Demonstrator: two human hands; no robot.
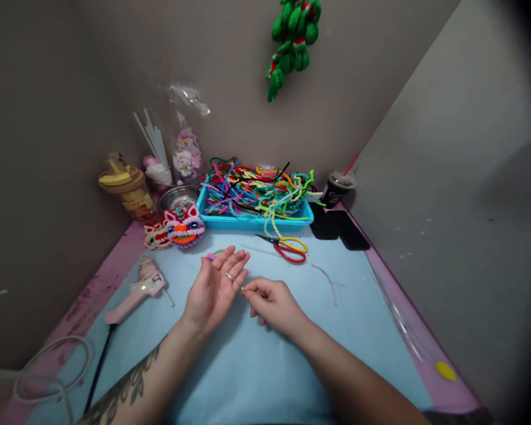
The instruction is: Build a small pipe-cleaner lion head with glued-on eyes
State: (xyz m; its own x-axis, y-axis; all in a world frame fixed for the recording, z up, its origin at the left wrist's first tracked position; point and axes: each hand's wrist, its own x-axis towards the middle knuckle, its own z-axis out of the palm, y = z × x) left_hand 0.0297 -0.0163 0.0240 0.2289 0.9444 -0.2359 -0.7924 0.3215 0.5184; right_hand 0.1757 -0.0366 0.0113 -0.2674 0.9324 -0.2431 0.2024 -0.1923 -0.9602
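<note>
My left hand (pixel 215 289) lies palm up over the light blue table mat (pixel 256 366), fingers loosely spread and holding nothing, a ring on one finger. My right hand (pixel 272 304) sits just beside it, thumb and forefinger pinched narrow on something tiny I cannot make out, right at the left fingertips. Beyond them lie red-and-yellow scissors (pixel 289 248) and a blue tray of pipe cleaners (pixel 256 198). A pink glue gun (pixel 139 289) rests to the left, near a pipe-cleaner lion head (pixel 183 227).
</note>
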